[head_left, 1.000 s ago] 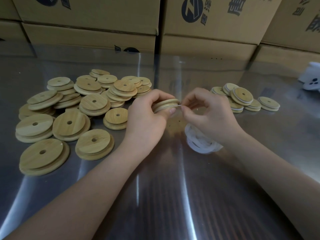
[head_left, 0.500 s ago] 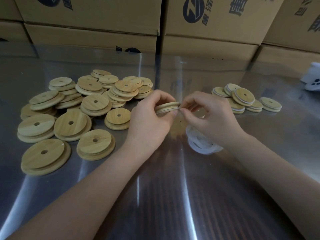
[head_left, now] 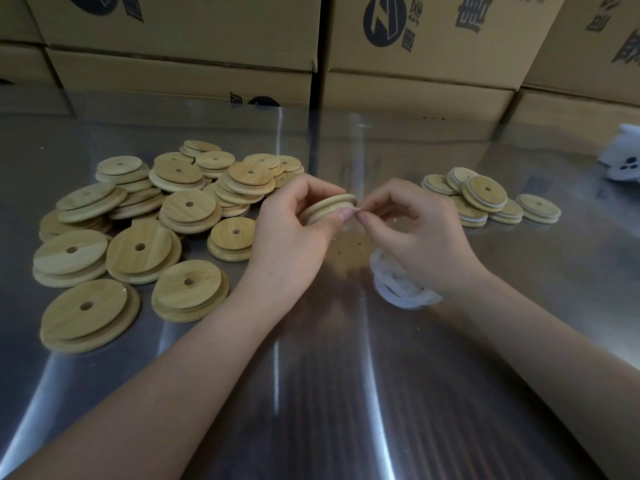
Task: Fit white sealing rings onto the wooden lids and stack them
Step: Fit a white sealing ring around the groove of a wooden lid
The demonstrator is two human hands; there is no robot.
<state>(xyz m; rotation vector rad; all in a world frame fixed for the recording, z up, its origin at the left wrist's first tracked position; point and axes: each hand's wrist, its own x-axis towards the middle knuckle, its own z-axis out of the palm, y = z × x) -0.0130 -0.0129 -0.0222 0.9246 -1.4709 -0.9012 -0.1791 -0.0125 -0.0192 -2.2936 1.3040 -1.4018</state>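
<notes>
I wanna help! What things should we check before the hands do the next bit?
1. Left hand grips the wooden lid: ok.
2. Right hand pinches at the lid's rim, apparently the white ring: ok.
3. White ring seated all round the lid: cannot tell, fingers hide it.
4. Spare rings close by, under the right wrist: ok.
5. Finished lids stacked neatly: not ok, they lie loosely overlapping.
6. Bare lids waiting on the left: ok.
</notes>
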